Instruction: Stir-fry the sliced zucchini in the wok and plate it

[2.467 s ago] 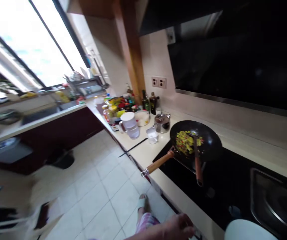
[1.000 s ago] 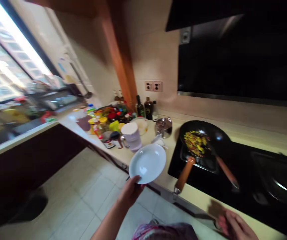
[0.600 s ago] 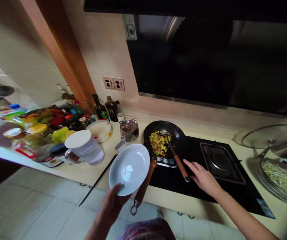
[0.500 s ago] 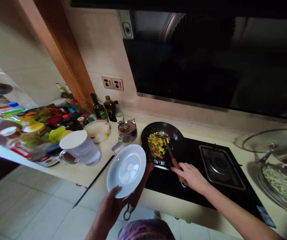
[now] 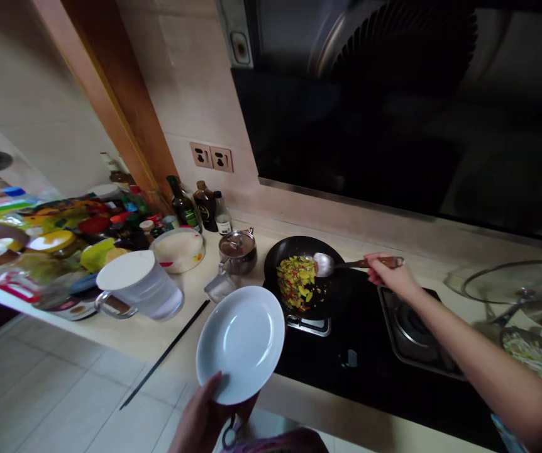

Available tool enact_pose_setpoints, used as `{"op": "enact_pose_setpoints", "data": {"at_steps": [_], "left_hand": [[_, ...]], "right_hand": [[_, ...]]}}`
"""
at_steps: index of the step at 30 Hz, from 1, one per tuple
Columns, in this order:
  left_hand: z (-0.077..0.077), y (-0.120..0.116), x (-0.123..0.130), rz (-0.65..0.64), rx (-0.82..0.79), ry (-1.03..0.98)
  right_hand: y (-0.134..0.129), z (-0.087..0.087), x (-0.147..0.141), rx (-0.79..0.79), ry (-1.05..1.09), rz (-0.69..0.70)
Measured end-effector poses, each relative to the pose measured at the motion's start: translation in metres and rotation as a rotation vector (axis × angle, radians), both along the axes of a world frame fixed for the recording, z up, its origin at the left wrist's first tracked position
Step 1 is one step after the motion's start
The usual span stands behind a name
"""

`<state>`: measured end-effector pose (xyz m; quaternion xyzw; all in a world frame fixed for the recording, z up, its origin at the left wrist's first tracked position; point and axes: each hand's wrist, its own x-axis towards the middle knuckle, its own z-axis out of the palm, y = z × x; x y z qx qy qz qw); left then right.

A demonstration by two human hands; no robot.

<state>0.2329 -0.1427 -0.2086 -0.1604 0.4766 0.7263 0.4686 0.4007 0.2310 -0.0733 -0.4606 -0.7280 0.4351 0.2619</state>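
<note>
Wooden-handled spatula (image 5: 353, 264) has swung sideways in the right hand (image 5: 390, 274).

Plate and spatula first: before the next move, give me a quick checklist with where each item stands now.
1. Spatula secured: ok, the right hand grips its wooden handle.
2. Spatula head at the food: ok, it sits at the food's right edge in the wok.
3. Plate supported: ok, the left hand holds it by the near rim.
4. Plate over the food: not ok, it is on the near side of the wok.
5. Flame under the wok off: cannot tell, that spot is hidden.
6. Dark stick fully on the counter: not ok, its near end overhangs the edge.
</note>
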Motion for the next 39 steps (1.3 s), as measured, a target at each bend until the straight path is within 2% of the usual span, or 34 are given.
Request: {"op": "enact_pose_setpoints", "data": {"at_steps": [1,3,5,6,7,9,11,13,15,17,19,20,22,27,31,34,36,39], "left_hand": [[0.0,0.0,0.0,-0.036,0.034,0.015],[-0.001,0.0,-0.001,-0.091,0.094,0.031],[-0.002,-0.001,-0.003,-0.091,0.098,0.02],[-0.003,-0.001,-0.004,-0.085,0.089,0.01],[-0.004,-0.002,-0.006,-0.085,0.082,0.001],[-0.008,-0.003,-0.008,-0.105,0.092,-0.009],[-0.014,-0.004,-0.009,-0.134,0.122,-0.016],[-0.02,-0.004,-0.009,-0.136,0.115,-0.033],[-0.023,-0.003,-0.009,-0.111,0.067,-0.054],[-0.024,-0.003,-0.01,-0.077,0.018,-0.058],[-0.023,-0.005,-0.013,-0.03,-0.026,-0.046],[-0.021,-0.006,-0.016,-0.005,-0.057,-0.033],[-0.017,-0.008,-0.024,0.039,-0.125,0.019],[0.004,-0.008,-0.058,0.044,-0.195,0.27],[0.03,0.007,-0.081,0.023,-0.176,0.549],[0.051,0.025,-0.093,-0.026,-0.15,0.687],[0.064,0.039,-0.1,-0.05,-0.158,0.722],[0.079,0.061,-0.113,-0.065,-0.163,0.76]], "right_hand": [[-0.008,-0.004,-0.007,-0.032,0.031,0.033],[-0.028,-0.004,-0.014,0.045,0.023,0.2],[-0.043,0.009,-0.012,0.212,-0.043,0.372],[-0.045,0.02,-0.009,0.263,-0.08,0.409],[-0.043,0.03,-0.005,0.274,-0.117,0.398],[-0.031,0.047,0.002,0.183,-0.196,0.26],[-0.017,0.047,0.01,0.035,-0.211,0.078],[-0.012,0.025,0.015,-0.12,-0.088,-0.069],[-0.021,-0.016,0.017,-0.287,0.165,-0.193],[-0.039,-0.063,0.013,-0.404,0.386,-0.226],[-0.058,-0.101,0.002,-0.475,0.554,-0.264],[-0.066,-0.114,-0.004,-0.491,0.617,-0.281],[-0.077,-0.129,-0.017,-0.499,0.705,-0.312],[-0.082,-0.126,-0.026,-0.469,0.778,-0.349],[-0.08,-0.123,-0.009,-0.451,0.76,-0.374],[-0.079,-0.12,0.007,-0.45,0.769,-0.401],[-0.077,-0.112,0.016,-0.433,0.785,-0.403],[-0.073,-0.09,0.028,-0.383,0.806,-0.387]]}}
